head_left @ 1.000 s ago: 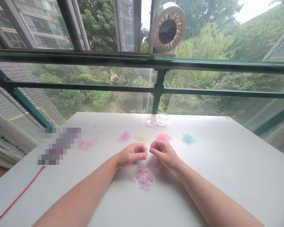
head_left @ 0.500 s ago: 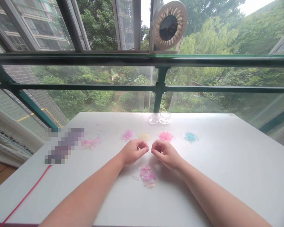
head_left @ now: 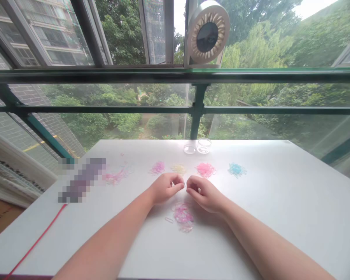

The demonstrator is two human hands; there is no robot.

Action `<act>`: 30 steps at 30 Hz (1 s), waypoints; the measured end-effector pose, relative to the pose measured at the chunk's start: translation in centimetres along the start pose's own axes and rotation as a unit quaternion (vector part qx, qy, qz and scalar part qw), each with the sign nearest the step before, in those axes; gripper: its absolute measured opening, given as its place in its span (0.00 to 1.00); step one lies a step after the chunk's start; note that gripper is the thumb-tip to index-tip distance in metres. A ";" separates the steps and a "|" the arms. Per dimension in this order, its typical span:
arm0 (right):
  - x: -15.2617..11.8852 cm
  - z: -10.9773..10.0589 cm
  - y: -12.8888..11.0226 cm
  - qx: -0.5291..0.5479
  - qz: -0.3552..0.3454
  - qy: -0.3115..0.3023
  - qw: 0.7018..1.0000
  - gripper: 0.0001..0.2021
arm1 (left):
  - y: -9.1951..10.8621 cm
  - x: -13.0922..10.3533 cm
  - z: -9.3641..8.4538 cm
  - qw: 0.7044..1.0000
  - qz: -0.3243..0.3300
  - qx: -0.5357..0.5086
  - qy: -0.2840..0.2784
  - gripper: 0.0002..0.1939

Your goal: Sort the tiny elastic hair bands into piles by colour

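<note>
Far left: lettering [head_left: 0, 218] on brown surface [head_left: 10, 223], illegible. Left hand [head_left: 165, 189]: fingertips narrow; contents cannot be told. Pink-purple loop pile [head_left: 183, 214]: on white table [head_left: 280, 202], nearer the viewer. Right hand [head_left: 205, 192]: narrow; contents likewise indeterminable.

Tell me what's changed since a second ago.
Little: the view shifted slightly, setting the white table further right in the picture. The left hand and right hand stay close together; whether they hold anything is too small to tell. The near pink pile, blue pile and clear jar stayed put.
</note>
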State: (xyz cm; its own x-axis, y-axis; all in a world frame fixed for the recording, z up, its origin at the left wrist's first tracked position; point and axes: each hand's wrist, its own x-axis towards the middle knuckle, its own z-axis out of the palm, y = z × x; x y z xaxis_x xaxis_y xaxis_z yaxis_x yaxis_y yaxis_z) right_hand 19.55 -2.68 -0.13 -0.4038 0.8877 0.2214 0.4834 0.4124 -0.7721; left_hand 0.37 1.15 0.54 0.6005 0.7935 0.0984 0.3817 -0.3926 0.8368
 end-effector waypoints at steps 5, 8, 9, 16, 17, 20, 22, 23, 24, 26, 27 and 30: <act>0.5 -0.5 0.7 -0.035 0.025 0.090 0.995 0.04 | -0.1 0.0 0.1 1.000 0.013 0.011 -0.004 0.08; 0.8 -1.0 1.2 -0.043 0.052 0.151 0.986 0.05 | -0.1 0.1 0.1 1.000 0.021 0.007 -0.002 0.08; 0.8 -1.0 1.2 -0.044 0.053 0.152 0.986 0.05 | -0.1 0.1 0.1 1.000 0.023 0.006 0.000 0.08; -0.2 0.1 -0.1 0.009 -0.029 0.007 1.000 0.04 | 0.1 0.0 0.2 0.999 0.024 0.013 0.029 0.09; -0.2 0.3 -0.2 0.010 -0.033 0.007 0.999 0.04 | 0.1 0.0 0.2 0.999 0.022 0.016 0.030 0.09; -0.2 0.3 -0.3 0.008 -0.040 0.031 0.999 0.05 | 0.1 -0.1 0.3 0.999 0.019 0.021 0.028 0.09; -0.1 0.2 -0.2 0.007 -0.045 0.050 0.998 0.05 | 0.1 -0.1 0.3 0.999 0.016 0.019 0.023 0.10; 0.0 0.2 -0.1 0.007 -0.046 0.058 0.997 0.05 | 0.0 -0.2 0.2 1.000 0.015 0.018 0.019 0.10; 0.0 0.1 -0.1 0.007 -0.047 0.066 0.997 0.05 | 0.0 -0.2 0.2 1.000 0.014 0.017 0.015 0.10; 0.2 0.1 0.1 0.009 -0.043 0.078 0.996 0.05 | 0.0 -0.2 0.1 1.000 0.013 0.018 0.011 0.10; 0.2 0.1 0.1 0.010 -0.040 0.082 0.996 0.05 | 0.1 -0.2 0.1 1.000 0.014 0.019 0.011 0.10; 0.4 0.1 0.3 0.021 -0.038 0.091 0.995 0.04 | 0.3 -0.2 -0.1 1.000 0.015 0.024 0.011 0.09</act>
State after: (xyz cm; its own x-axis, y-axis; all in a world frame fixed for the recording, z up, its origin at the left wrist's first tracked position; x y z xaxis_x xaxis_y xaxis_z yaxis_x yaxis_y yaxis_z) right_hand 19.44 -2.22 -0.32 -0.2879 0.8785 0.3812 0.4229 0.4738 -0.7725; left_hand 0.26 0.91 0.79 0.5968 0.7908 0.1359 0.3977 -0.4386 0.8059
